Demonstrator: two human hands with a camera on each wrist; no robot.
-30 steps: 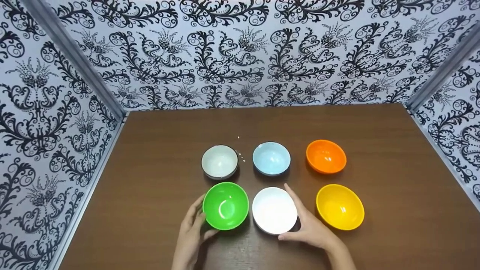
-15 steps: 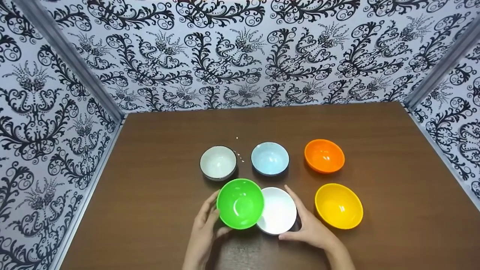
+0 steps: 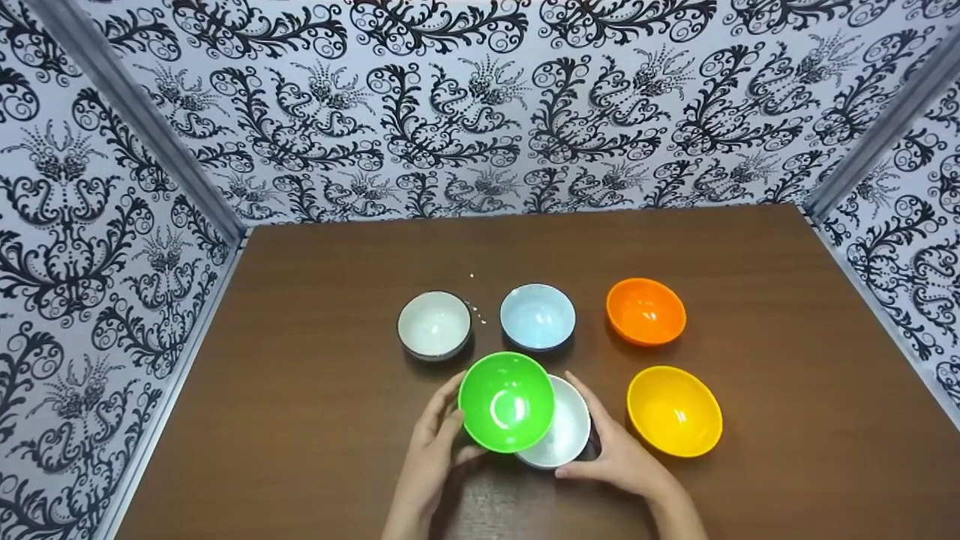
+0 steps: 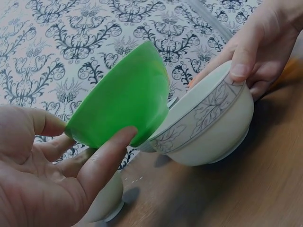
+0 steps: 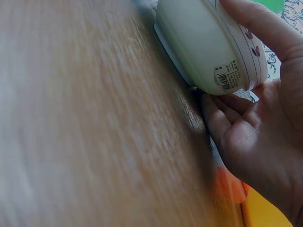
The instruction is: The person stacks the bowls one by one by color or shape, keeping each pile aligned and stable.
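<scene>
My left hand (image 3: 431, 454) grips the green bowl (image 3: 507, 402) by its left side, thumb and fingers spread around the wall. The green bowl is raised and covers the left part of the white bowl (image 3: 574, 427) in the head view. In the left wrist view the green bowl (image 4: 125, 97) has its base beside the near rim of the white bowl (image 4: 218, 120); whether they touch is unclear. My right hand (image 3: 626, 459) holds the white bowl's right side between thumb and fingers. That bowl stands on the table, with leaf decoration and a barcode label (image 5: 227, 77) outside.
Behind stand a grey-white bowl (image 3: 435, 325), a light blue bowl (image 3: 538, 316) and an orange bowl (image 3: 646, 312). A yellow bowl (image 3: 674, 412) is close to my right forearm. Small white bits (image 3: 477, 311) lie on the brown table (image 3: 300, 360). Patterned walls (image 3: 450, 112) enclose the back and sides.
My left hand has raised the green bowl and carried it rightward, from beside the white bowl to partly over it. The right hand has stayed at the white bowl.
</scene>
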